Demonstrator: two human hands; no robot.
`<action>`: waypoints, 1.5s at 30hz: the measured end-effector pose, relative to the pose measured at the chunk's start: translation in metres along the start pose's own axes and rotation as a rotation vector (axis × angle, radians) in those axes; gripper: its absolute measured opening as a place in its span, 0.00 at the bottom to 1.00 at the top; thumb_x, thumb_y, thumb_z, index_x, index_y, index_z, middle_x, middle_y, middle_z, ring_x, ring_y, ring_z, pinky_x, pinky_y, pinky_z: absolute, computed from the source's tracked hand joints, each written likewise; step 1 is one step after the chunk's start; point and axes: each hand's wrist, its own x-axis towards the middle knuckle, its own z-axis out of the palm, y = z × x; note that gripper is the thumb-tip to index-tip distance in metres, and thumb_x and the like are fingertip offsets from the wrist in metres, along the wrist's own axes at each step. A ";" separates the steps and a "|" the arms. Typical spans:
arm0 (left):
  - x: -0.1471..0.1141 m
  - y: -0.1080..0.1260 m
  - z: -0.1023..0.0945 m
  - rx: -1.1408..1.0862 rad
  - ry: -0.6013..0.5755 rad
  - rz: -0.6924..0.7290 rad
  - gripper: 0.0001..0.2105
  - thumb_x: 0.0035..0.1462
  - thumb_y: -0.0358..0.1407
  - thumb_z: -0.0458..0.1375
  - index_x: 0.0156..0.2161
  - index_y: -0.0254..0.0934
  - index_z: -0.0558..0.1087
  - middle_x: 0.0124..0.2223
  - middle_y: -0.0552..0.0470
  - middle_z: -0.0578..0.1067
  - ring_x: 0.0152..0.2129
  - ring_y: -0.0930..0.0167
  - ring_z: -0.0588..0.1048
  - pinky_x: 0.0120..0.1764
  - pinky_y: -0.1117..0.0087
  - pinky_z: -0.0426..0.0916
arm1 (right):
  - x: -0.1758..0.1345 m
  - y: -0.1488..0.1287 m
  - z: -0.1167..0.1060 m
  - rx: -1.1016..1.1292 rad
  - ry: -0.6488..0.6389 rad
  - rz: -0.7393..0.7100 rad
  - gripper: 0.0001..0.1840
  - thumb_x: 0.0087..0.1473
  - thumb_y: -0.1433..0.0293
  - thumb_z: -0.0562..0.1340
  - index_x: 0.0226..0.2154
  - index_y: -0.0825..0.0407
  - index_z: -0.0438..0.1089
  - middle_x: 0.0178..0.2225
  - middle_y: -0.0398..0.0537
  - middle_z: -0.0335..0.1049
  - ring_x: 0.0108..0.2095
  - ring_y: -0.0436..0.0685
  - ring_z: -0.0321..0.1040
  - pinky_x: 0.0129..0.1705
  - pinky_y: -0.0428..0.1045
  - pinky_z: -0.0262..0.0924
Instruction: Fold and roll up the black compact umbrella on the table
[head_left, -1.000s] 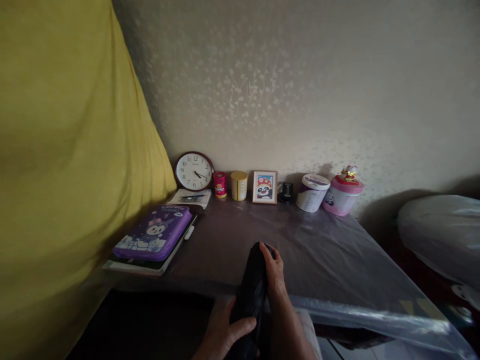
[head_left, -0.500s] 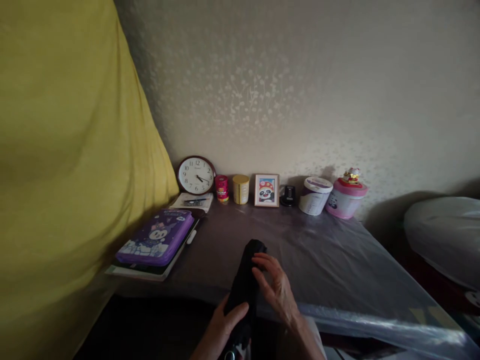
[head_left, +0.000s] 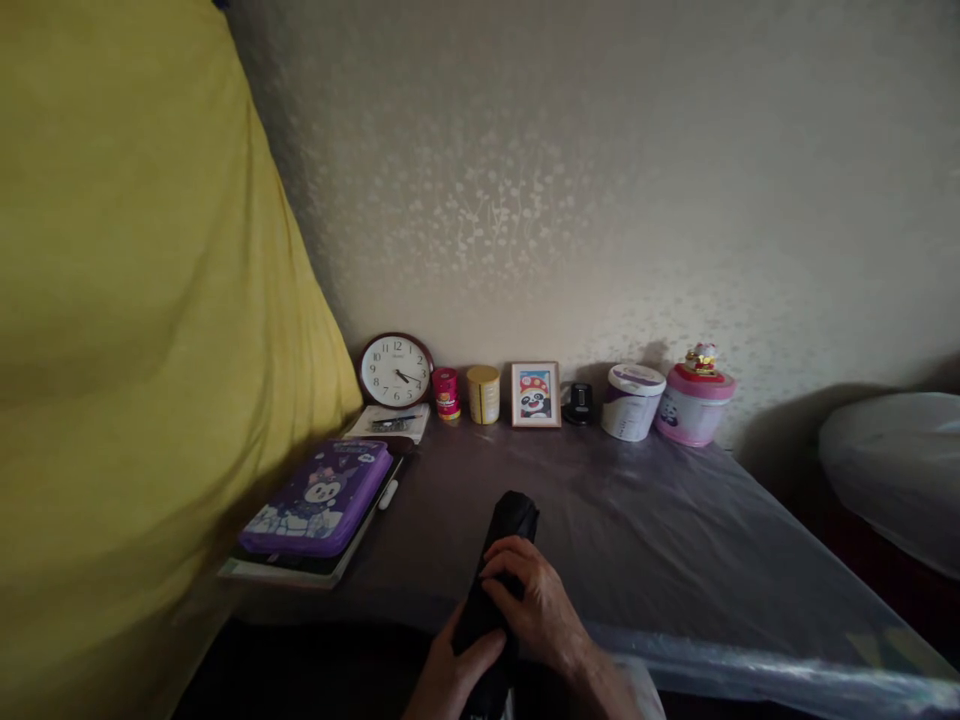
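A black folded umbrella point(head_left: 512, 515) slants up from the bottom of the view, its top over the front part of the table. My left hand point(head_left: 457, 670) is wrapped round its lower part, with the thumb across the front. Higher up, my right hand point(head_left: 532, 605) lies over the umbrella from the right, its bent fingers closed on the black cloth. The umbrella's lower end is mostly cut off by the frame's bottom edge.
The table point(head_left: 615, 530) has a plastic cover. At left lie a purple case point(head_left: 319, 500) and books by a yellow curtain point(head_left: 150, 300). Along the wall stand a clock point(head_left: 396, 371), a red can point(head_left: 446, 394), a yellow can point(head_left: 484, 395), a picture frame point(head_left: 535, 395) and tubs point(head_left: 634, 402).
My right hand has moved down and left along the umbrella, and its fingers have closed onto the cloth. My left hand keeps its hold. The view has tilted up slightly.
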 end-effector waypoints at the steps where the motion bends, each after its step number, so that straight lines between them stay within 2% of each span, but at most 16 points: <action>1: -0.001 0.000 -0.001 -0.001 -0.014 -0.027 0.29 0.37 0.47 0.67 0.45 0.33 0.71 0.35 0.50 0.79 0.35 0.65 0.77 0.37 0.71 0.70 | 0.000 0.000 0.000 0.051 0.001 0.006 0.06 0.51 0.72 0.60 0.29 0.49 0.73 0.39 0.47 0.69 0.40 0.55 0.67 0.45 0.50 0.60; 3: -0.004 0.002 -0.002 0.008 -0.057 -0.111 0.31 0.37 0.50 0.66 0.46 0.34 0.69 0.26 0.54 0.77 0.22 0.71 0.76 0.26 0.73 0.67 | 0.000 -0.001 -0.004 0.181 0.008 0.026 0.04 0.52 0.70 0.60 0.29 0.49 0.72 0.39 0.46 0.69 0.39 0.55 0.67 0.43 0.48 0.60; 5: -0.008 0.008 -0.004 0.017 -0.081 -0.171 0.33 0.39 0.54 0.64 0.46 0.34 0.67 0.19 0.58 0.73 0.15 0.73 0.72 0.19 0.75 0.62 | -0.003 -0.002 -0.012 0.317 0.034 0.074 0.05 0.52 0.67 0.61 0.29 0.49 0.71 0.39 0.46 0.70 0.39 0.55 0.66 0.42 0.48 0.59; 8: -0.015 0.018 -0.008 0.040 -0.073 -0.238 0.29 0.46 0.57 0.57 0.44 0.34 0.66 0.18 0.55 0.73 0.12 0.74 0.70 0.15 0.77 0.58 | -0.012 -0.001 -0.029 0.439 0.062 0.175 0.10 0.52 0.61 0.61 0.26 0.50 0.71 0.36 0.45 0.70 0.38 0.56 0.66 0.42 0.48 0.58; 11: -0.018 0.026 -0.014 0.062 -0.038 -0.319 0.26 0.51 0.57 0.52 0.39 0.33 0.67 0.21 0.52 0.75 0.10 0.77 0.67 0.14 0.78 0.58 | -0.024 0.010 -0.041 0.441 0.091 0.269 0.17 0.51 0.56 0.61 0.22 0.51 0.72 0.30 0.45 0.71 0.34 0.56 0.65 0.40 0.48 0.58; 14: -0.016 0.028 -0.018 -0.001 -0.039 -0.351 0.25 0.51 0.57 0.52 0.33 0.33 0.67 0.22 0.51 0.75 0.11 0.77 0.67 0.15 0.78 0.59 | -0.031 0.023 -0.041 0.420 0.200 0.410 0.20 0.47 0.51 0.63 0.24 0.51 0.74 0.24 0.43 0.69 0.30 0.55 0.64 0.36 0.48 0.59; 16: -0.016 0.028 -0.017 -0.017 -0.048 -0.337 0.25 0.51 0.58 0.52 0.32 0.33 0.67 0.22 0.51 0.75 0.11 0.77 0.68 0.15 0.77 0.60 | -0.033 0.027 -0.036 0.441 0.227 0.483 0.21 0.44 0.50 0.64 0.29 0.51 0.75 0.25 0.44 0.71 0.32 0.57 0.66 0.38 0.49 0.60; 20: -0.019 0.031 -0.007 0.058 -0.011 -0.279 0.25 0.50 0.57 0.54 0.38 0.33 0.67 0.20 0.53 0.75 0.10 0.76 0.67 0.14 0.78 0.60 | -0.028 0.017 -0.024 0.529 0.216 0.527 0.26 0.42 0.51 0.66 0.40 0.51 0.75 0.40 0.51 0.74 0.46 0.63 0.67 0.48 0.53 0.60; 23: -0.022 0.030 0.000 0.109 -0.010 -0.212 0.32 0.45 0.58 0.58 0.48 0.35 0.64 0.18 0.56 0.74 0.10 0.74 0.68 0.14 0.77 0.61 | -0.022 0.007 -0.012 0.574 0.197 0.552 0.26 0.45 0.52 0.65 0.44 0.48 0.72 0.47 0.49 0.71 0.51 0.61 0.64 0.50 0.52 0.59; 28: -0.022 0.020 0.003 0.191 0.039 -0.110 0.40 0.39 0.55 0.64 0.54 0.35 0.62 0.19 0.57 0.73 0.13 0.73 0.70 0.15 0.76 0.62 | -0.013 0.003 0.005 0.605 0.200 0.565 0.23 0.45 0.55 0.65 0.42 0.49 0.72 0.43 0.47 0.74 0.47 0.60 0.68 0.48 0.51 0.61; 33: -0.020 0.014 0.001 0.229 0.044 -0.108 0.42 0.43 0.58 0.60 0.59 0.37 0.57 0.20 0.58 0.72 0.11 0.74 0.67 0.13 0.76 0.58 | -0.014 0.003 0.006 0.574 0.278 0.614 0.20 0.43 0.62 0.66 0.41 0.49 0.72 0.42 0.45 0.74 0.47 0.60 0.67 0.47 0.49 0.62; 38: -0.015 0.014 -0.007 0.153 0.061 -0.134 0.38 0.42 0.60 0.59 0.54 0.38 0.65 0.28 0.52 0.78 0.16 0.71 0.72 0.16 0.73 0.63 | -0.018 0.007 0.006 0.604 0.282 0.645 0.19 0.43 0.65 0.63 0.42 0.49 0.73 0.42 0.46 0.74 0.45 0.60 0.69 0.43 0.49 0.64; 40: -0.014 0.015 -0.009 0.132 0.055 -0.132 0.38 0.40 0.60 0.60 0.52 0.37 0.67 0.27 0.52 0.78 0.17 0.70 0.73 0.19 0.72 0.65 | -0.019 0.013 0.007 0.597 0.286 0.650 0.19 0.43 0.65 0.63 0.41 0.48 0.73 0.42 0.46 0.74 0.45 0.60 0.68 0.42 0.48 0.64; 42: -0.014 0.015 -0.010 0.113 0.050 -0.180 0.40 0.39 0.63 0.57 0.52 0.36 0.66 0.24 0.53 0.77 0.15 0.70 0.72 0.19 0.71 0.65 | -0.023 0.023 0.008 0.594 0.305 0.666 0.20 0.41 0.66 0.63 0.41 0.48 0.73 0.43 0.46 0.73 0.46 0.60 0.68 0.42 0.48 0.64; 45: -0.016 0.015 -0.011 0.092 0.026 -0.334 0.44 0.40 0.68 0.51 0.52 0.33 0.66 0.19 0.54 0.75 0.11 0.70 0.70 0.17 0.71 0.62 | -0.027 0.039 0.009 0.627 0.341 0.680 0.22 0.39 0.68 0.63 0.42 0.49 0.72 0.42 0.46 0.74 0.44 0.60 0.69 0.41 0.49 0.64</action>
